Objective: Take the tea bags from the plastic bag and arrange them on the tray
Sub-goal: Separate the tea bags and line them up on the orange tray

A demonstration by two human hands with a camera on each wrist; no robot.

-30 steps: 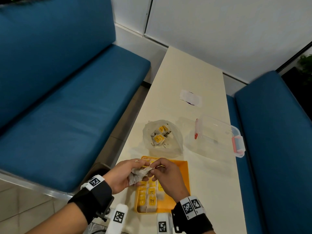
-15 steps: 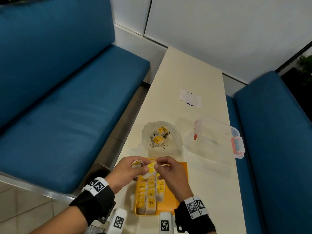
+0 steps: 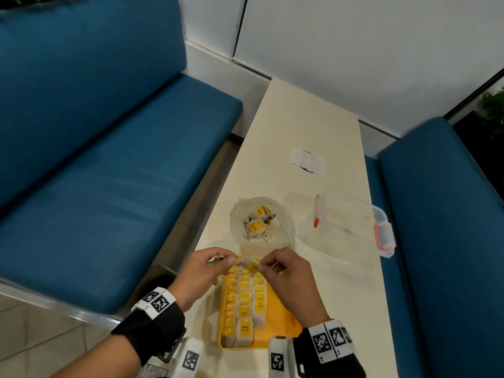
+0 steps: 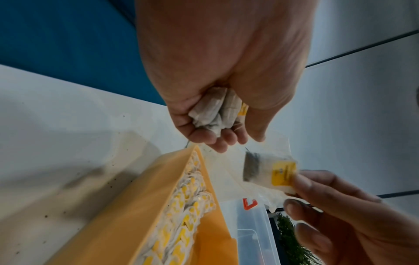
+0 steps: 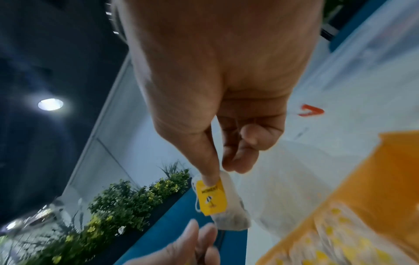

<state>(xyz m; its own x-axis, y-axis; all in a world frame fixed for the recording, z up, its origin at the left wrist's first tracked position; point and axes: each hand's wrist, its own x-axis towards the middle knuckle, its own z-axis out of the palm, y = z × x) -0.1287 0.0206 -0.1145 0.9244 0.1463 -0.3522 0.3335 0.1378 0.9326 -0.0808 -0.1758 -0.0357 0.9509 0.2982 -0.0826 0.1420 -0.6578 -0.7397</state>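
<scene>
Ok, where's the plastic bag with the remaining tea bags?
In the head view, the plastic bag lies open mid-table, just beyond the orange tray and left of the clear container.

Both forearms are extended forward, each wrist wrapped in a black band with white coded markers. The left hand (image 3: 201,271) is held knuckles-up, its fingers (image 4: 211,138) curled into the palm around a small bunch of tea bags (image 4: 215,113). The right hand (image 3: 286,274) is raised just beside it, the two hands near but not touching. A single tea bag (image 5: 217,199) is pinched between the right thumb and forefinger, hanging below the grip; the remaining right fingers are loosely curled.
</scene>
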